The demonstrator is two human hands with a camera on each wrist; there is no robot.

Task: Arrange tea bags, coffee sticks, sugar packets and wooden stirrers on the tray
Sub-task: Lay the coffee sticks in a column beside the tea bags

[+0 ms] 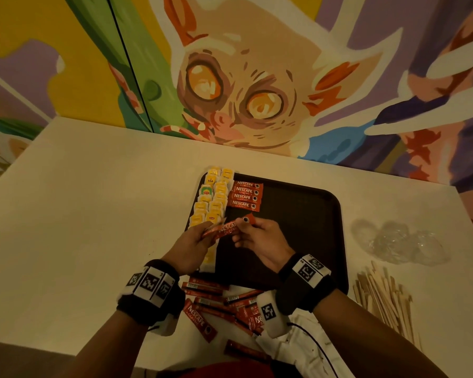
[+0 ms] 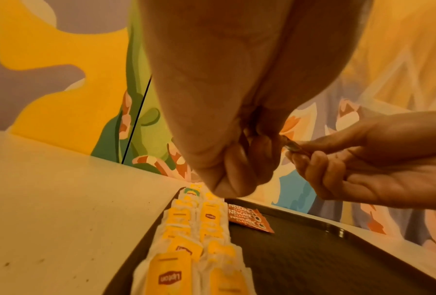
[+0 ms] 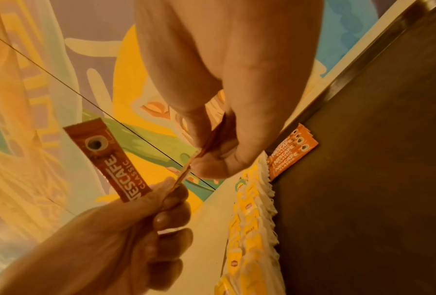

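Note:
Over the dark tray [image 1: 298, 214] both hands meet on red Nescafé coffee sticks [image 1: 225, 229]. My left hand [image 1: 206, 233] grips one stick [image 3: 108, 161] face-on, and a second stick [image 3: 186, 171], seen edge-on, runs from it to my right hand [image 1: 241, 230], which pinches its other end. Yellow tea bags [image 1: 212, 197] lie in two columns along the tray's left side. Beside them at the far left, several coffee sticks [image 1: 245, 196] lie in a neat stack of rows. The same tea bags [image 2: 186, 239] and sticks [image 2: 249, 216] show below my left hand [image 2: 237, 169].
Loose coffee sticks [image 1: 216, 304] are scattered on the white table between the tray and the front edge. A heap of wooden stirrers [image 1: 382, 296] lies right of the tray, with crumpled clear plastic [image 1: 399, 241] behind it. A painted wall stands close behind the table.

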